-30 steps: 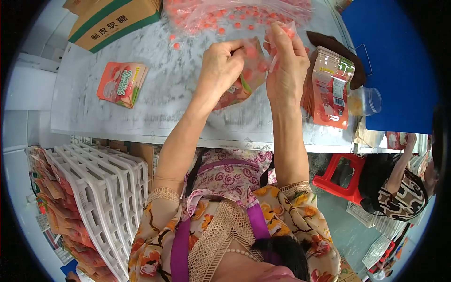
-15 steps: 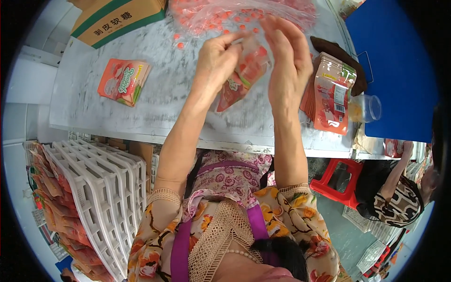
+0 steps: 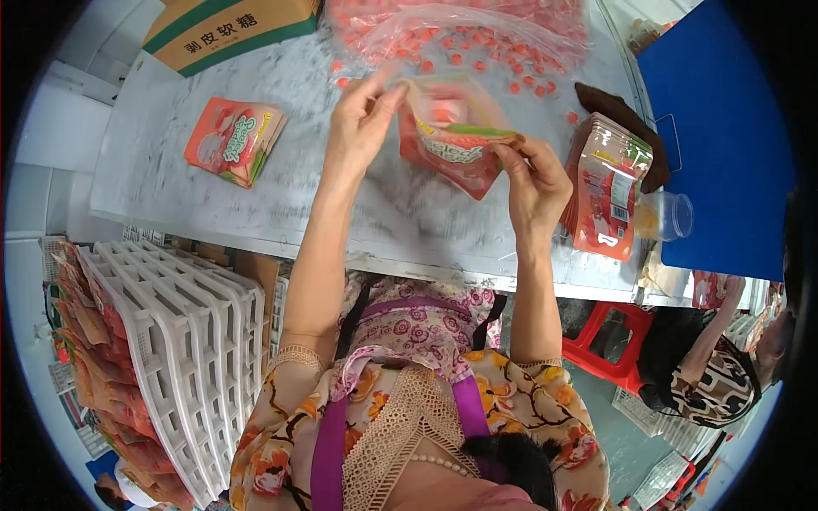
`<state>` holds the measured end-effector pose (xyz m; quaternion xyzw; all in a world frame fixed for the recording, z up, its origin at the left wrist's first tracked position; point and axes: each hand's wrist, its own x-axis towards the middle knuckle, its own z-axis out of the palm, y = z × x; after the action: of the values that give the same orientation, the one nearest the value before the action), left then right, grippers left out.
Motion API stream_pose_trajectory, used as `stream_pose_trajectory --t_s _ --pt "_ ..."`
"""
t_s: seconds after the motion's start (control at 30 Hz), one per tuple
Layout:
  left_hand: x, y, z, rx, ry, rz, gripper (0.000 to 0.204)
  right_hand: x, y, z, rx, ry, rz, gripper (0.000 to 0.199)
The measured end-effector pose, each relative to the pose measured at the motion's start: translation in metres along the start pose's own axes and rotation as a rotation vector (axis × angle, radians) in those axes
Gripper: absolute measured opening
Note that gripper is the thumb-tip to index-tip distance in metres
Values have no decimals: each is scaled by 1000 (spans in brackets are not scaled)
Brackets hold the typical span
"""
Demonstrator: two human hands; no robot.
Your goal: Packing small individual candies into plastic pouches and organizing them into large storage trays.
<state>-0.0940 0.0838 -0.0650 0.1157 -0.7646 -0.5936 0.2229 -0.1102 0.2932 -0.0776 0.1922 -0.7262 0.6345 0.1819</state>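
Between my hands a red candy pouch [image 3: 447,152] hangs over the table, its mouth spread wide. Wrapped pieces show inside through that mouth. My left hand [image 3: 362,123] is at the pouch's left edge, closed on it at thumb and finger; its fingertips are a little blurred. On the other side, my right hand [image 3: 538,177] pinches the right corner of the mouth between thumb and fingers. Beyond the pouch lies a large clear plastic bag [image 3: 503,43] of red wrapped candies [image 3: 456,59], several of them loose on the tabletop.
Flat pouches are stacked at right [image 3: 607,187], beside a clear plastic cup [image 3: 673,215] and a blue board [image 3: 711,136]. More pouches [image 3: 234,140] lie left. A cardboard box [image 3: 230,34] stands behind. White crates [image 3: 192,341] and a red stool [image 3: 613,345] flank me; another person sits right.
The pouch has turned and its mouth has been spread. My right hand has come down onto its right corner, while my left hand has shifted slightly left.
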Motion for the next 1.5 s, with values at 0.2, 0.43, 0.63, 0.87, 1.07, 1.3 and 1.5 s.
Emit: stream_pose_trajectory --t_s 0.2,0.43,0.63,0.87,1.07,1.3,1.5 --pt "-26 -37 38 -352 -87 166 13 -6 -8 22 161 -93 115 12" --pt "-34 -33 11 -806 120 -112 13 8 3 16 286 19 279 7" --pt "-33 -42 -2 -560 182 109 13 11 -1 20 85 -123 218 8" --pt "-34 -19 -20 -771 -26 -74 17 6 6 17 340 -49 353 10" --pt "-38 -13 -37 -382 -238 -134 19 16 4 17 254 -337 332 15" --pt "-55 -16 -18 -266 -169 83 14 51 -57 15 -365 -627 -187 31" --pt "-50 -8 -19 -312 -278 8 13 57 -48 22 -544 -855 -229 20"
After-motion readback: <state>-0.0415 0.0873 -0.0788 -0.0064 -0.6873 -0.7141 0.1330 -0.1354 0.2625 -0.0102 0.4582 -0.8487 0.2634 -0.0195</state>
